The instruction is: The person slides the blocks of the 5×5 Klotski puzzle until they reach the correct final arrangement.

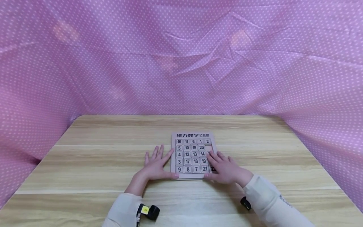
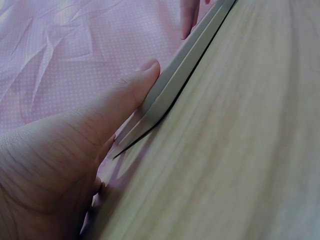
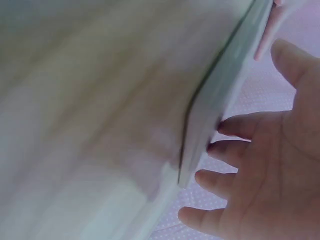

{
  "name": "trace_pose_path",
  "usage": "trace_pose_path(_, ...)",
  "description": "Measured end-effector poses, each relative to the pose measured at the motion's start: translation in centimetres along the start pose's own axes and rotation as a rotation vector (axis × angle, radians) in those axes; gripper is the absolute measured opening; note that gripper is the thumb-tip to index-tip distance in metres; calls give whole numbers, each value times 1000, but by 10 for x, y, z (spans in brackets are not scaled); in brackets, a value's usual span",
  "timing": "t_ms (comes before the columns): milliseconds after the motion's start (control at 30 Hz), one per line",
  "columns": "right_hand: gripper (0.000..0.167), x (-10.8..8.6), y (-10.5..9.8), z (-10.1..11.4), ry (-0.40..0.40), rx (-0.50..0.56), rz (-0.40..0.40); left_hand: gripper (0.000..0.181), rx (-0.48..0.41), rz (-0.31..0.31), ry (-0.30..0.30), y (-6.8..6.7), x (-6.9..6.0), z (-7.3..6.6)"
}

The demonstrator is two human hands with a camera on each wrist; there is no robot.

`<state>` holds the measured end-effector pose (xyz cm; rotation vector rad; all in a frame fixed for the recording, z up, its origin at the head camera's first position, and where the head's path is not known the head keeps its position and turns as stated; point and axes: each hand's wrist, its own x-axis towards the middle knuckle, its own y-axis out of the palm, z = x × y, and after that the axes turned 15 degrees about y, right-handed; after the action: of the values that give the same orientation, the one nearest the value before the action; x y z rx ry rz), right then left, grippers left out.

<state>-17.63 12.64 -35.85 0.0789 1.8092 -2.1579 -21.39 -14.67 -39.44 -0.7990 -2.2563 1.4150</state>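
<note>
A pale sliding number puzzle [image 1: 187,176] lies flat on the table, with dark Chinese lettering along its far edge. Its numbered tiles stand in rows, and a gap [image 1: 208,147] shows in the right column just below tile 2 [image 1: 207,141]. My left hand [image 1: 155,167] has its fingers spread at the board's left side, the thumb touching the near left corner. Over the right column lies my right hand [image 1: 227,168], fingers extended, partly hiding tiles there. In the right wrist view the fingers [image 3: 235,152] are straight beside the board's edge [image 3: 215,90]; exact contact is unclear.
The wooden table [image 1: 99,157] reaches back to a pink dotted cloth [image 1: 175,78] that hangs behind and along both sides. Black wrist devices sit at the left sleeve [image 1: 123,209] and right sleeve [image 1: 269,198].
</note>
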Motion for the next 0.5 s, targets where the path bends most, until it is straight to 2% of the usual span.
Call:
trace_pose_path(267, 72, 12, -8, 17, -14, 2, 7, 105, 3, -1, -2, 0, -1, 0)
trace_pose_path(500, 75, 30, -2, 43, -41, -22, 19, 103, 7, -1, 1, 0, -1, 0)
